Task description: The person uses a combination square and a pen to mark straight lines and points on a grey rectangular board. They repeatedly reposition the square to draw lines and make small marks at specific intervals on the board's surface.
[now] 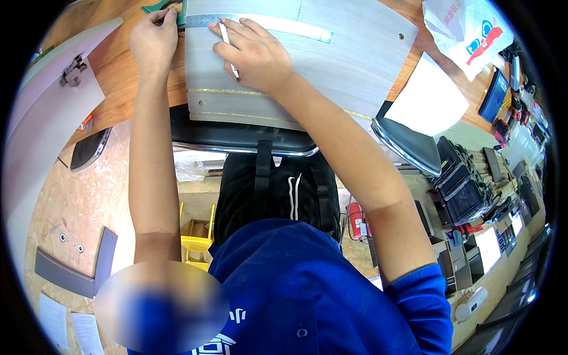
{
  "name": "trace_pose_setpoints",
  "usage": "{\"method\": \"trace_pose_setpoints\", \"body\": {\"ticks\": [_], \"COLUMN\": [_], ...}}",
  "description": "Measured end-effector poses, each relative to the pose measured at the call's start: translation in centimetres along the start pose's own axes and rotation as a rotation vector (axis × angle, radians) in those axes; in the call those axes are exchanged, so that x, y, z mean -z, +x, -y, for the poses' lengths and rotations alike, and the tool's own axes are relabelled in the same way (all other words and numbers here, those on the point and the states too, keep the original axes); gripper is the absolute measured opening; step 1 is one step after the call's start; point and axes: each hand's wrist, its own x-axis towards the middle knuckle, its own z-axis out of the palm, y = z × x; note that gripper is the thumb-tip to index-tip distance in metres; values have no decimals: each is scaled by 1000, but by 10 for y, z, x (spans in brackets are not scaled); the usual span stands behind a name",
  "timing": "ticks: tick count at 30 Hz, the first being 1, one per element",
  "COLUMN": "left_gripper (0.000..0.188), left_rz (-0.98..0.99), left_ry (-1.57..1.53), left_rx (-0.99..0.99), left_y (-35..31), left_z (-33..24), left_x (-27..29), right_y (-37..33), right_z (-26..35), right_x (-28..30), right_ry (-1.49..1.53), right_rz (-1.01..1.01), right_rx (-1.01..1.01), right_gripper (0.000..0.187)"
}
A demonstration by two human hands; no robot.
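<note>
A grey board (331,71) with a small hole near two corners lies on the wooden table in front of me. Across its far part rests the steel blade of a try square (290,26), whose green stock sits against the board's left edge. My left hand (155,40) is closed at that green stock, fingertips partly hidden. My right hand (257,56) lies over the board with a slim white pen (228,47) between thumb and fingers, its fingertips touching the blade. The pen stands tilted, its upper tip at the blade's near edge.
On the right lie a white paper sheet (429,97) and a white plastic bag (470,35). A pale panel with a metal hinge (74,71) stands at the left. Black chairs (408,142) are tucked under the table's near edge. A red fire extinguisher (357,220) stands on the floor.
</note>
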Motion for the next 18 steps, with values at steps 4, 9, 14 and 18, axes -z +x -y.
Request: {"method": "trace_pose_setpoints", "body": {"ticks": [4,9,14,18], "left_gripper": [38,38,38,38], "left_rz": [7,5,-11,-16], "left_ry": [1,-7,-6,-17], "left_rx": [10,3,-17,-4], "left_y": [0,0,0,-1], "left_z": [-3,1,0,-2], "left_x": [0,-1,-2,-2], "right_y": [-1,0,0,0], "right_z": [0,1,0,2], "right_x": [0,-1,-1,-1], "right_ry": [-8,-9,-20,-13], "right_rz": [4,-8,-10,-7], "right_rx": [-9,-9,-8,-25], "right_gripper": [27,26,25,27]}}
